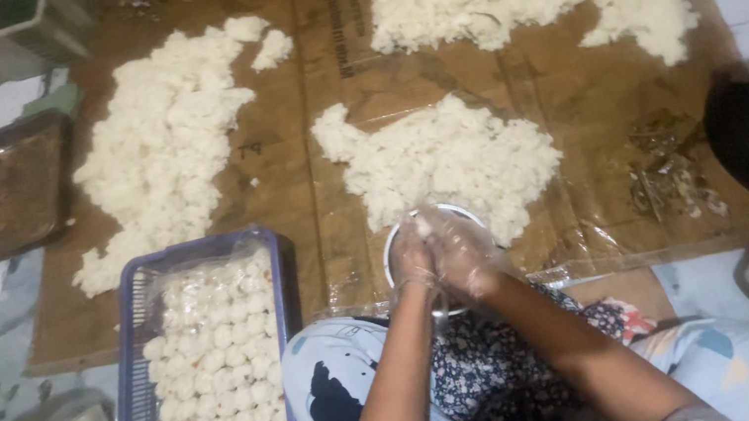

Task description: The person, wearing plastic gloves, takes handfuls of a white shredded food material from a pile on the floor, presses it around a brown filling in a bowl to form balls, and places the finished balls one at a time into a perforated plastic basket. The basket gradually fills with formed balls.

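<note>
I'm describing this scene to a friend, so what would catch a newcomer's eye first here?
Three big white crumbly heaps spread over the brown cardboard sheet. At lower left, a purple basket holds rows of pale round balls. In the middle, the two gloved hands, left and right, meet over a small white bowl.

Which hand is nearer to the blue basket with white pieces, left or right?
Left. The left hand is over the white bowl, on the side toward the blue basket. The right hand is beside it, farther from the basket.
</note>
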